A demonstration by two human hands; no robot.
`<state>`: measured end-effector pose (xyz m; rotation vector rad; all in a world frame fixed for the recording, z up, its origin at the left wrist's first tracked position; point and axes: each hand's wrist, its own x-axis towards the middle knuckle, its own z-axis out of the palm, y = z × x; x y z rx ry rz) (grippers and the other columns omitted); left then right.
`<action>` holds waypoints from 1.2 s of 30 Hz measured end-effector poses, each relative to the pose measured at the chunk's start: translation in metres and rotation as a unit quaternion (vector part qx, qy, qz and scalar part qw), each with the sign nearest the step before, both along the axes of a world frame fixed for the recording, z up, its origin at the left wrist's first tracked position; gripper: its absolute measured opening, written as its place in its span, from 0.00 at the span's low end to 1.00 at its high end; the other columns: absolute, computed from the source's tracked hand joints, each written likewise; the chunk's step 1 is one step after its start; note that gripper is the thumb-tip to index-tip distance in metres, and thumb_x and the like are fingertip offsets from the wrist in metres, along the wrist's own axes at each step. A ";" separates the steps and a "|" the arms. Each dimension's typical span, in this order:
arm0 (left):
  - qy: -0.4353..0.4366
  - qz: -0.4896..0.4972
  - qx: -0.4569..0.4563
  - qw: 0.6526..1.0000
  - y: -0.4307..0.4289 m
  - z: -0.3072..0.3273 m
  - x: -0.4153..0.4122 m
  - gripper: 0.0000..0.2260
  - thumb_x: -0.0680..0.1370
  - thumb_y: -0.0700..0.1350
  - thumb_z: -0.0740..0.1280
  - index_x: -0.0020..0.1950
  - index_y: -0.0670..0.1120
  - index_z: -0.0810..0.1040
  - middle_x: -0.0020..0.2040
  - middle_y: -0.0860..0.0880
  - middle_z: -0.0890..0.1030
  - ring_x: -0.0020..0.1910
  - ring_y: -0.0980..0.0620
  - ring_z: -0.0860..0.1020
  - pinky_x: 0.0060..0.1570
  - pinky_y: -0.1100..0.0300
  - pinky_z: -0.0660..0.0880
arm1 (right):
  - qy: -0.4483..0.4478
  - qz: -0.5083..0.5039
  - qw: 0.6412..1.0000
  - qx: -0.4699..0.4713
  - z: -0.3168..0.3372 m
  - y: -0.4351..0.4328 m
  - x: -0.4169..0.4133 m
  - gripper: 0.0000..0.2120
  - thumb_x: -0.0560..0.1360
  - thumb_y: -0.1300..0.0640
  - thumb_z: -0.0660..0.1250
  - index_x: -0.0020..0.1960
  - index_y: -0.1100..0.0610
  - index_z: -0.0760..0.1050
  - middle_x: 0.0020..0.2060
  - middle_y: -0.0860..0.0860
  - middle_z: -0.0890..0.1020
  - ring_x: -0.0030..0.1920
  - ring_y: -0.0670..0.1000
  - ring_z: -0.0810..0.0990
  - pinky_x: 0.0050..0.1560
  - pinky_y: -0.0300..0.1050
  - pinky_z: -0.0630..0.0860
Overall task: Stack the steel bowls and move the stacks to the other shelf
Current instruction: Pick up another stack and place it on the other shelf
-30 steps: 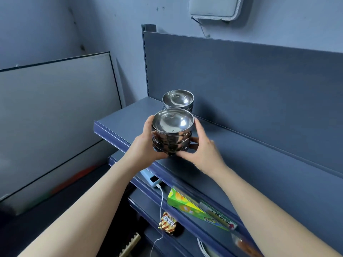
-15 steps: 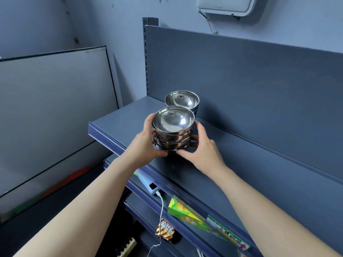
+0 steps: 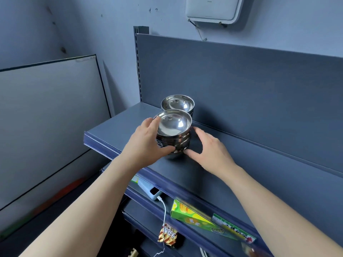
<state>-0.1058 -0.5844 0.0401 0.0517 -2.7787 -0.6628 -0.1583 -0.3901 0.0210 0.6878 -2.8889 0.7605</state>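
A stack of steel bowls [image 3: 174, 135] stands on the dark blue top shelf [image 3: 241, 175], just in front of a second steel bowl stack [image 3: 177, 104] near the back panel. My left hand [image 3: 146, 143] grips the front stack's left side, fingertips at the rim and thumb curled under its base. My right hand [image 3: 209, 151] lies beside the stack on the right with fingers spread. Its thumb tip is at the stack's base, and its fingers sit slightly off the bowl wall.
The shelf's front lip [image 3: 104, 147] runs diagonally below my hands. On the lower shelf lie a power bank [image 3: 148, 191] with a white cable [image 3: 164, 210], a green box [image 3: 189, 214] and a snack packet [image 3: 168, 236]. A white board [image 3: 46, 117] leans at the left.
The stack has moved back from the shelf's front edge and now rests close to the rear stack. My right hand has opened away from it; my left hand still grips.
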 end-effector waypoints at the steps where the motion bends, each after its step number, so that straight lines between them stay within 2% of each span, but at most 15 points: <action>1: 0.034 0.012 -0.035 0.999 0.003 0.005 0.001 0.35 0.71 0.56 0.71 0.74 0.48 0.62 0.71 0.48 0.66 0.68 0.46 0.66 0.64 0.57 0.64 | 0.008 -0.007 1.000 0.019 0.005 0.003 0.006 0.32 0.76 0.44 0.67 0.76 0.51 0.61 0.71 0.50 0.72 0.69 0.53 0.70 0.64 0.48 0.69; 4: 0.113 0.022 -0.065 0.991 0.014 0.021 0.006 0.25 0.74 0.53 0.69 0.68 0.45 0.72 0.68 0.45 0.72 0.64 0.42 0.71 0.61 0.53 0.67 | 0.036 -0.041 0.997 0.056 0.019 0.014 0.024 0.27 0.79 0.47 0.64 0.74 0.56 0.65 0.72 0.51 0.70 0.71 0.52 0.69 0.67 0.44 0.65; 6: 0.124 -0.022 -0.059 0.990 0.025 0.028 0.008 0.20 0.74 0.51 0.70 0.63 0.43 0.76 0.61 0.44 0.78 0.56 0.41 0.75 0.55 0.52 0.70 | 0.052 -0.071 0.994 0.069 0.026 0.023 0.038 0.22 0.80 0.49 0.64 0.68 0.61 0.71 0.67 0.55 0.75 0.66 0.56 0.72 0.64 0.48 0.69; 8: 0.136 -0.074 -0.076 0.985 0.037 0.030 0.010 0.18 0.73 0.50 0.71 0.58 0.40 0.78 0.55 0.43 0.80 0.52 0.39 0.77 0.51 0.51 0.73 | 0.061 -0.107 0.989 0.078 0.032 0.033 0.054 0.19 0.79 0.50 0.64 0.63 0.63 0.74 0.61 0.57 0.78 0.62 0.58 0.74 0.60 0.49 0.70; 11: 0.133 -0.146 -0.101 0.975 0.060 0.025 0.014 0.18 0.74 0.51 0.69 0.56 0.39 0.78 0.51 0.43 0.80 0.50 0.39 0.77 0.48 0.50 0.74 | 0.079 -0.148 0.981 0.092 0.037 0.052 0.080 0.19 0.79 0.50 0.65 0.65 0.62 0.74 0.62 0.56 0.78 0.64 0.57 0.73 0.62 0.46 0.67; 18: 0.124 -0.273 -0.127 0.946 0.134 0.008 0.039 0.18 0.73 0.52 0.67 0.54 0.39 0.78 0.49 0.42 0.81 0.47 0.39 0.78 0.47 0.49 0.75 | 0.061 -0.259 0.957 0.120 0.035 0.107 0.151 0.23 0.80 0.50 0.63 0.72 0.59 0.69 0.69 0.53 0.74 0.70 0.55 0.70 0.66 0.41 0.60; 21: 0.125 -0.318 -0.123 0.932 0.172 0.006 0.055 0.17 0.74 0.52 0.68 0.56 0.40 0.78 0.50 0.43 0.81 0.48 0.39 0.78 0.47 0.50 0.74 | 0.053 -0.302 0.944 0.122 0.034 0.138 0.183 0.25 0.80 0.50 0.63 0.74 0.57 0.66 0.72 0.52 0.72 0.72 0.55 0.68 0.71 0.42 0.59; 32: 0.125 -0.458 -0.097 0.875 0.359 0.006 0.123 0.19 0.78 0.54 0.63 0.64 0.44 0.74 0.59 0.47 0.78 0.55 0.43 0.75 0.54 0.53 0.71 | 0.042 -0.446 0.884 0.137 0.034 0.303 0.296 0.25 0.80 0.49 0.62 0.75 0.56 0.65 0.72 0.51 0.71 0.72 0.52 0.68 0.74 0.42 0.56; 36: 0.124 -0.484 -0.085 0.862 0.438 0.009 0.150 0.19 0.78 0.54 0.62 0.63 0.44 0.74 0.58 0.46 0.79 0.56 0.43 0.75 0.55 0.54 0.71 | 0.034 -0.477 0.866 0.148 0.036 0.373 0.334 0.26 0.81 0.48 0.62 0.75 0.56 0.65 0.72 0.50 0.71 0.72 0.52 0.68 0.74 0.43 0.58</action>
